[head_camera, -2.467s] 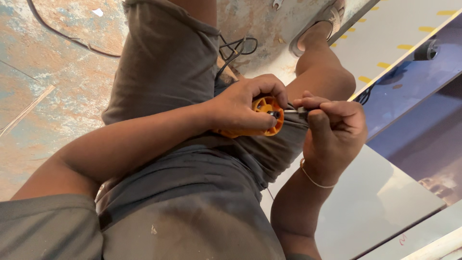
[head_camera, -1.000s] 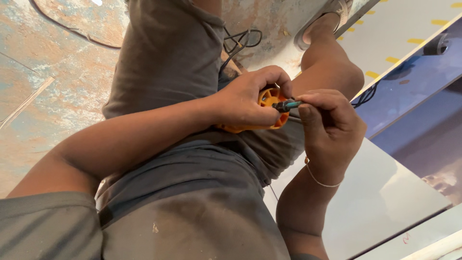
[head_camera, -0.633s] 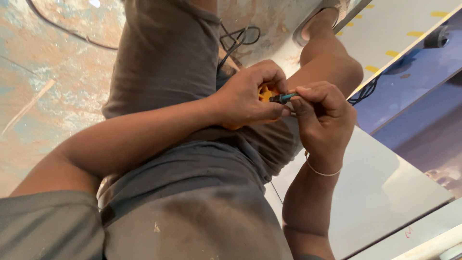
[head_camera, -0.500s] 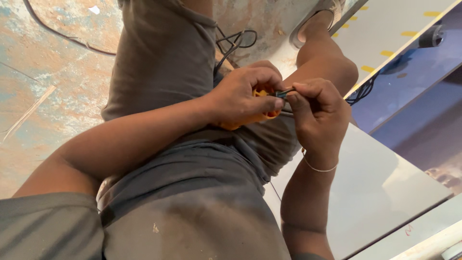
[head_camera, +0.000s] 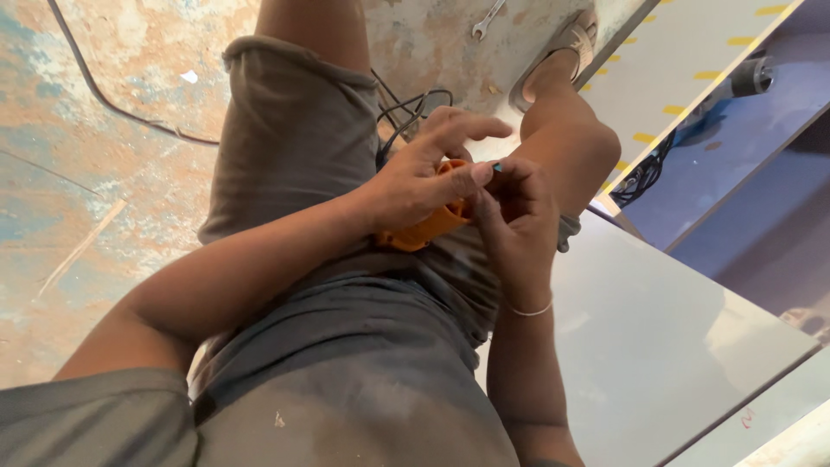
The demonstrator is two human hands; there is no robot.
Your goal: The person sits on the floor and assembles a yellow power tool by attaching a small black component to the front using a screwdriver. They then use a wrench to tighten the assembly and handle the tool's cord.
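I am seated, looking down at my lap in grey shorts. My left hand (head_camera: pixel 424 177) grips an orange plastic tool body (head_camera: pixel 425 231) held against my thigh, its fingers partly spread over the top. My right hand (head_camera: pixel 512 207) is pinched on a thin screwdriver with a teal tip (head_camera: pixel 497 167), pressed against the top of the orange part. Most of the orange piece is hidden under both hands. A black cable (head_camera: pixel 406 112) trails from it over my knee.
A stained concrete floor (head_camera: pixel 112 173) lies to the left with a thin cable (head_camera: pixel 95 95) across it. A spanner (head_camera: pixel 488 17) rests on the floor ahead. Pale sheet panels (head_camera: pixel 657 337) lie at right, and a power tool (head_camera: pixel 735 82) on a blue surface.
The view has shifted a little. My right hand has closed in tighter on the orange part with the screwdriver, and my left fingers have lifted and spread over the top.
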